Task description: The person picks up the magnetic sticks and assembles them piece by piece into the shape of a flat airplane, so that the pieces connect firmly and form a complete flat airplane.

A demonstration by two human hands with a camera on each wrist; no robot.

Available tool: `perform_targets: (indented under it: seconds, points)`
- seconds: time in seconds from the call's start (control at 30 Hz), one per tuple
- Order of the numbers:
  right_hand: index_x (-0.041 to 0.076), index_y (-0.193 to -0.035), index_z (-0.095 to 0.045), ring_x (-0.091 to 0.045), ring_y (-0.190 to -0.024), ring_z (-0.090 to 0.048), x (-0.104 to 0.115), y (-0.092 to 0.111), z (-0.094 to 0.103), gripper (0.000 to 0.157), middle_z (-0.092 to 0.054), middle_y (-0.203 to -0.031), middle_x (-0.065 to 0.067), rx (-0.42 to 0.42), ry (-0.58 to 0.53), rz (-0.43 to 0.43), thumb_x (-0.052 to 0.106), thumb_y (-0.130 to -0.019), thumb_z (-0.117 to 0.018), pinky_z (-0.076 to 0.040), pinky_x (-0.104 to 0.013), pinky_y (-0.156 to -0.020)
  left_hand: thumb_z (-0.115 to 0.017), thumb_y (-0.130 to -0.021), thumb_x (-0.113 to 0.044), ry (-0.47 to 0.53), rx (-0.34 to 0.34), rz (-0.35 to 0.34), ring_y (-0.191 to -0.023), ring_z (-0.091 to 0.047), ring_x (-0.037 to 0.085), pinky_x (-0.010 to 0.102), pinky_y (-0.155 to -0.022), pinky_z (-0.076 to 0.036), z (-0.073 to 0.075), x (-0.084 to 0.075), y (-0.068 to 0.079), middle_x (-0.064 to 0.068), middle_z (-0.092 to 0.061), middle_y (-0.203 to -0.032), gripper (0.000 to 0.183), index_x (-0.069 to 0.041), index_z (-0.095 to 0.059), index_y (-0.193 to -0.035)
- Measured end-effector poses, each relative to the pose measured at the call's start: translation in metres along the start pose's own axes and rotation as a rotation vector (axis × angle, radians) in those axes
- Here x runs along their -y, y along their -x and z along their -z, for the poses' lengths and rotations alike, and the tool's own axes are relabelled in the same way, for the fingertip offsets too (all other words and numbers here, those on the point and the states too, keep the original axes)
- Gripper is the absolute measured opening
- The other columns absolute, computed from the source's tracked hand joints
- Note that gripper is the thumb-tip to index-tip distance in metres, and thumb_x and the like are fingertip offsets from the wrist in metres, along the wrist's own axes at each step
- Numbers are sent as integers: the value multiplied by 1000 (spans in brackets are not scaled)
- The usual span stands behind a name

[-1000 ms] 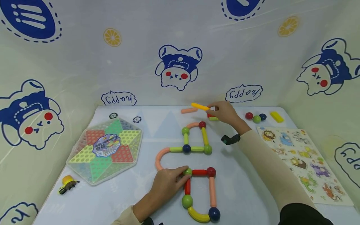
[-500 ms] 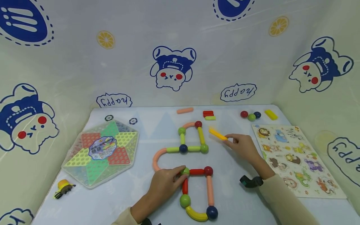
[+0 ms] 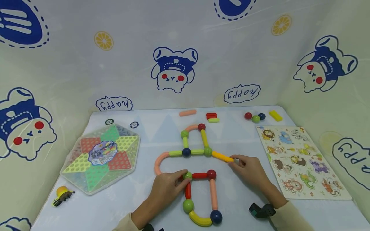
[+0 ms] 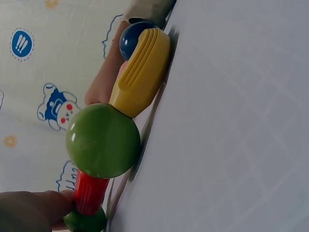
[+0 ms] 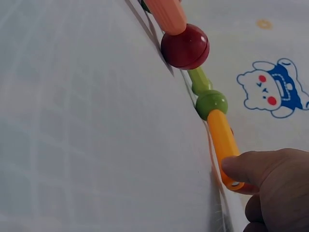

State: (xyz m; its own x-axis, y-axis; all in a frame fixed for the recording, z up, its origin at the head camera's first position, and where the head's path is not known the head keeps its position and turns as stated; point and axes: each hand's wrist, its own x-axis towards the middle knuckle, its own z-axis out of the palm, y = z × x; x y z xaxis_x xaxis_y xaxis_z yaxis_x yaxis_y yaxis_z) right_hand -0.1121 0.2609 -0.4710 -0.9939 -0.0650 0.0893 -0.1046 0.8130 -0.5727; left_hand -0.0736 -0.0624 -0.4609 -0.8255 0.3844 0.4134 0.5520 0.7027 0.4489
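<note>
My right hand (image 3: pixel 250 170) pinches the near end of an orange-yellow rod (image 3: pixel 222 156). The rod's other end meets a green ball (image 3: pixel 207 151) at the right corner of the upper loop; the right wrist view shows rod (image 5: pixel 223 140) and ball in line. With thumb and fingers, my left hand (image 3: pixel 166 188) holds a smaller green ball (image 3: pixel 188 175) at the lower loop's top left corner. Red rods (image 3: pixel 199 175), a dark red ball (image 3: pixel 212 174), a peach rod (image 3: pixel 213 194), a navy ball (image 3: pixel 216 217) and a curved yellow piece (image 3: pixel 200 220) form that loop. A curved peach piece (image 3: pixel 158 163) runs between the loops.
Loose short red rods (image 3: pixel 211 115), a peach rod (image 3: pixel 187 113) and several balls (image 3: pixel 255 118) lie along the back. On the left is a hexagonal game board (image 3: pixel 101 157) beside a toy figure (image 3: pixel 63 195); an animal picture board (image 3: pixel 303 163) lies right.
My right hand has brought the orange-yellow rod from the back of the table down to the upper loop's right green ball. My left hand keeps its hold on the lower loop.
</note>
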Motion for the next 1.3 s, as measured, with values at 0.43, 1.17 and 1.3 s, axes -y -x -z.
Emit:
perform_targets:
  seconds: [0.43,1.17,1.3]
  points:
    - [28,-104,-67,-15,-45,-40,-2,3,-1,28,-39,-52,3,-54,-55,20,46,-82,-68,-31,-24,-43,-68,-83,-43,-107,168,5,-39,-33,4,21,-41,-28,14,-12,-50,-14,-35,-42,31,-21,-72,-105]
    - [27,-108,-67,-13,-46,-38,-1,-6,2,31,-39,-54,4,-101,-113,109,47,-84,-64,-30,-24,-43,-70,-84,-36,-133,164,27,-61,-54,4,15,-45,-35,-34,-12,-109,-8,-70,-91,27,-23,-72,-107]
    - [23,-108,-68,-15,-46,-39,8,-37,18,36,-40,-54,3,-82,-68,162,50,-86,-61,-31,-25,-42,-69,-84,-36,-130,162,16,-65,-58,5,15,-46,-36,-34,-11,-110,-8,-70,-91,27,-23,-72,-108]
